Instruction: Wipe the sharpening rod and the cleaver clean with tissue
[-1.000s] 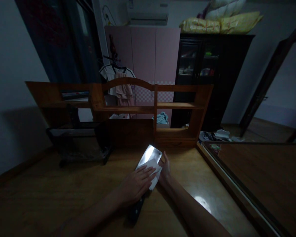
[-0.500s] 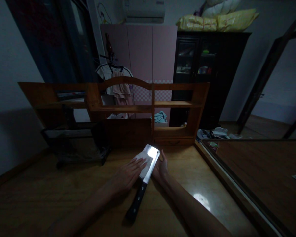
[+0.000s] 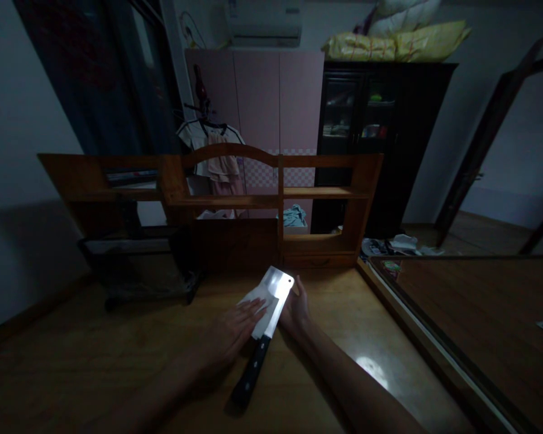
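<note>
A cleaver (image 3: 275, 293) with a shiny blade and a dark riveted handle (image 3: 250, 378) lies on the wooden desk (image 3: 117, 355), blade pointing away from me. My left hand (image 3: 230, 333) lies flat with fingers stretched out, pressing a white tissue (image 3: 255, 296) against the blade's left side. My right hand (image 3: 295, 308) rests against the blade's right edge, fingers curved along it, steadying the cleaver.
A wooden desk shelf (image 3: 253, 199) stands along the back of the desk. A dark rack (image 3: 131, 253) sits at the back left. A second, darker table (image 3: 479, 313) adjoins on the right. Pink wardrobe and black cabinet stand behind.
My left hand and the tissue slid from the blade's middle toward its left side and slightly back along it. The right hand stayed at the blade's right edge.
</note>
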`<state>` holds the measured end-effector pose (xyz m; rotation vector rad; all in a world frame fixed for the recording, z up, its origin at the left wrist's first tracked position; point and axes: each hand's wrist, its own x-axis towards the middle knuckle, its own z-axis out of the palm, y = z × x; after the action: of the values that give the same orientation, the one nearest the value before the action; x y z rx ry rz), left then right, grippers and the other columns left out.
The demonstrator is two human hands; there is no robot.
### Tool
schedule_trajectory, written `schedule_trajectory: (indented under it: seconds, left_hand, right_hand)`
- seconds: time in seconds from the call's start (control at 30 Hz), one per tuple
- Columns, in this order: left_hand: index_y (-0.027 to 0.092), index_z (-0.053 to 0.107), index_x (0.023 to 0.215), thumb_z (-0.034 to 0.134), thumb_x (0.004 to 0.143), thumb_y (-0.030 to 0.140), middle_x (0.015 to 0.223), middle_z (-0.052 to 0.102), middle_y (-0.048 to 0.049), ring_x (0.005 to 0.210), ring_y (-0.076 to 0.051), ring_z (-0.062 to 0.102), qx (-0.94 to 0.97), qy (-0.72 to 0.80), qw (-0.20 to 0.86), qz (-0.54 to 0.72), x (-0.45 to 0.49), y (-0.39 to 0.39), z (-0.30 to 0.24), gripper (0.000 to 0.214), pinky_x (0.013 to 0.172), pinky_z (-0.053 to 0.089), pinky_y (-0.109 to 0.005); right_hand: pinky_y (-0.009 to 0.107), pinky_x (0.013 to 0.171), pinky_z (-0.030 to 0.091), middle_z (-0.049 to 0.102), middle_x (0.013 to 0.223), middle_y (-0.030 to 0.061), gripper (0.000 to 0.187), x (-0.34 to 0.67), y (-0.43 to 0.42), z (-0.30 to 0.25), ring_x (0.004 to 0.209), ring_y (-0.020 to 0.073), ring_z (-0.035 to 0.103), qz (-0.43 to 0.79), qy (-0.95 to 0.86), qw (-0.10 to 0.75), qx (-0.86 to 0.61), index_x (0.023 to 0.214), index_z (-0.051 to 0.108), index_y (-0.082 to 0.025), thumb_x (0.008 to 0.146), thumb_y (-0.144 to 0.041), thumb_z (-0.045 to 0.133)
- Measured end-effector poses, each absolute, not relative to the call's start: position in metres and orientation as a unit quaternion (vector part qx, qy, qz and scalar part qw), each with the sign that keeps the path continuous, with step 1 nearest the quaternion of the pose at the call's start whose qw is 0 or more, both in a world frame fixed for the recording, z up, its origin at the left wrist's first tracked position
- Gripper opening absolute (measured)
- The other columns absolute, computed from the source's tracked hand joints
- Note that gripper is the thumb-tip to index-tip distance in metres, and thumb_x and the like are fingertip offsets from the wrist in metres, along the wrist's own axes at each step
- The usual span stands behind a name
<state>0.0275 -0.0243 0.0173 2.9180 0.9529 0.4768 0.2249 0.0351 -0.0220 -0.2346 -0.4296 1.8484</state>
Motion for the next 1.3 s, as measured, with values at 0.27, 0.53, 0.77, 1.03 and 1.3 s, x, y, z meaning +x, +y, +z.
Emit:
schedule_trajectory:
  seconds: [0.27, 0.53, 0.77, 1.03, 1.3]
  left_hand:
    - [0.032, 0.031, 0.143, 0.023, 0.1, 0.025, 0.148, 0.033, 0.0049, 0.136, -0.017, 0.03, 0.955, 0.237, 0.119, 0.134, 0.04, -0.03, 0.019, 0.045, 0.115, 0.024, -0.039]
    - [0.031, 0.054, 0.129, 0.023, 0.1, 0.029, 0.138, 0.05, 0.0029, 0.129, -0.017, 0.043, 0.947, 0.231, 0.151, 0.161, 0.026, -0.019, 0.03, 0.042, 0.111, 0.03, -0.038]
    - [0.03, 0.057, 0.124, 0.02, 0.099, 0.022, 0.133, 0.054, 0.0021, 0.124, -0.016, 0.048, 0.952, 0.219, 0.11, 0.182, 0.005, -0.001, 0.022, 0.046, 0.108, 0.037, -0.041]
    - [0.026, 0.031, 0.145, 0.028, 0.098, 0.024, 0.149, 0.033, -0.0009, 0.135, -0.02, 0.034, 0.958, 0.239, -0.007, 0.158, 0.003, -0.003, 0.008, 0.047, 0.111, 0.033, -0.039]
    - [0.03, 0.028, 0.145, 0.024, 0.098, 0.024, 0.149, 0.032, 0.0026, 0.136, -0.019, 0.031, 0.968, 0.203, 0.055, 0.136, 0.041, -0.021, 0.025, 0.047, 0.114, 0.026, -0.042]
  right_hand:
    - [0.044, 0.081, 0.05, 0.071, 0.081, 0.0103, 0.044, 0.228, 0.032, -0.011, 0.084, 0.0278, 0.067, 0.774, -0.161, 0.588, -0.171, 0.098, 0.062, -0.013, 0.088, -0.048, 0.039]
    - [0.047, 0.082, 0.05, 0.071, 0.085, 0.0113, 0.046, 0.224, 0.03, -0.012, 0.089, 0.0299, 0.066, 0.783, -0.163, 0.585, -0.138, 0.095, 0.062, -0.014, 0.086, -0.054, 0.042]
    - [0.049, 0.083, 0.049, 0.069, 0.08, 0.0087, 0.042, 0.224, 0.035, -0.022, 0.089, 0.0299, 0.064, 0.784, -0.151, 0.593, -0.105, 0.092, 0.061, -0.016, 0.083, -0.055, 0.049]
    - [0.05, 0.082, 0.049, 0.069, 0.083, 0.0105, 0.043, 0.224, 0.036, -0.02, 0.087, 0.03, 0.065, 0.793, -0.147, 0.583, -0.095, 0.091, 0.06, -0.014, 0.082, -0.055, 0.051]
    - [0.047, 0.079, 0.051, 0.07, 0.077, 0.0097, 0.041, 0.227, 0.034, -0.016, 0.085, 0.0302, 0.067, 0.788, -0.17, 0.575, -0.14, 0.085, 0.061, -0.015, 0.082, -0.055, 0.051]
